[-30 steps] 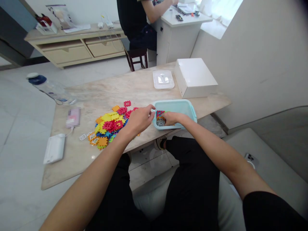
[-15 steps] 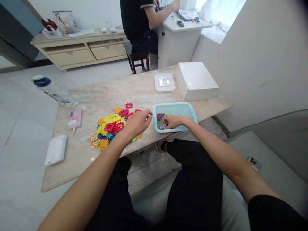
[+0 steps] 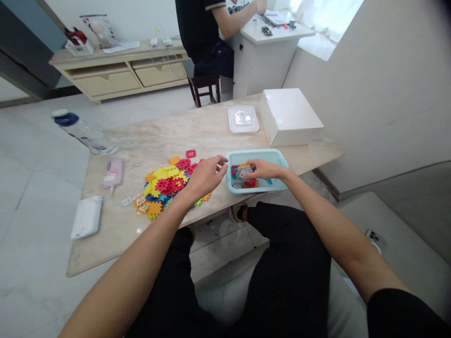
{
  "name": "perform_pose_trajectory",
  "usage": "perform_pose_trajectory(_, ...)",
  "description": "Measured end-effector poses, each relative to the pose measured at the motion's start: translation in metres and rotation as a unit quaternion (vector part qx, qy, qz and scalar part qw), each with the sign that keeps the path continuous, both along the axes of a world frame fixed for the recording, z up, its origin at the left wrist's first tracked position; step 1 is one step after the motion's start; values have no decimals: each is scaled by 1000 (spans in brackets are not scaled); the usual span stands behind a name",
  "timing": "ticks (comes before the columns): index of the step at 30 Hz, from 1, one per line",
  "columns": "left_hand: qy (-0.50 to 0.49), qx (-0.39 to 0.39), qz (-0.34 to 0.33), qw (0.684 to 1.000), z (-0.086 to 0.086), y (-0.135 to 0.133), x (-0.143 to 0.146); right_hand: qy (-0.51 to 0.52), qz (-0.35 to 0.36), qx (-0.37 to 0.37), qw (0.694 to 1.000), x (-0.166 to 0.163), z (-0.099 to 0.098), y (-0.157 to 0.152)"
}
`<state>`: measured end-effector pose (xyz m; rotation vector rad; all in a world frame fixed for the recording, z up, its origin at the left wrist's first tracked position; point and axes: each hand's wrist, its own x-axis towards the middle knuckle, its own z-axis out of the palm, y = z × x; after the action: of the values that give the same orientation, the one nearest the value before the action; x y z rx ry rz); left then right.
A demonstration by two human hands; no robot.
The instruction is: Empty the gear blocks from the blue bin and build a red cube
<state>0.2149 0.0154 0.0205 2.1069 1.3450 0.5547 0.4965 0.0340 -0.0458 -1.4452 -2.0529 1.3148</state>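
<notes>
A heap of colourful interlocking plastic tiles [image 3: 165, 183] lies on the marble table [image 3: 148, 141]. My left hand [image 3: 206, 176] hovers over the heap's right edge, fingers curled, thumb and forefinger close together near the rim of a light blue tub [image 3: 271, 157]. My right hand [image 3: 262, 170] reaches into the tub and pinches some of the tiles in the tub [image 3: 243, 176]. What my left fingers hold, if anything, is hidden.
A white box [image 3: 291, 117] and a clear lid [image 3: 242, 118] sit at the far right of the table. A water bottle [image 3: 82, 134], a pink item [image 3: 114, 172] and a white power pack [image 3: 86, 217] lie at the left. Another person [image 3: 211, 28] sits at a white desk behind.
My right hand has lifted from the tub's near left corner to over its middle, uncovering more tiles. My left hand stayed by the tub's rim. The camera shifted slightly.
</notes>
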Motion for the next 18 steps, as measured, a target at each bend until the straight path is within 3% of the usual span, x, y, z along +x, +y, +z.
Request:
perform_pose_trajectory(4,-84,-32,22,996,-4,9,2,165,-114,-45,979,5,15,-8)
perform_pose_trajectory(8,-199,-147,55,967,-7,14,2,275,-143,-69,948,-26,26,-11)
perform_pose_trajectory(13,-312,-280,88,904,-4,11,-9,311,-128,-76,939,-79,30,-6)
perform_pose_trajectory(18,-348,-260,117,893,-10,8,-41,274,-159,-72,946,-120,31,4)
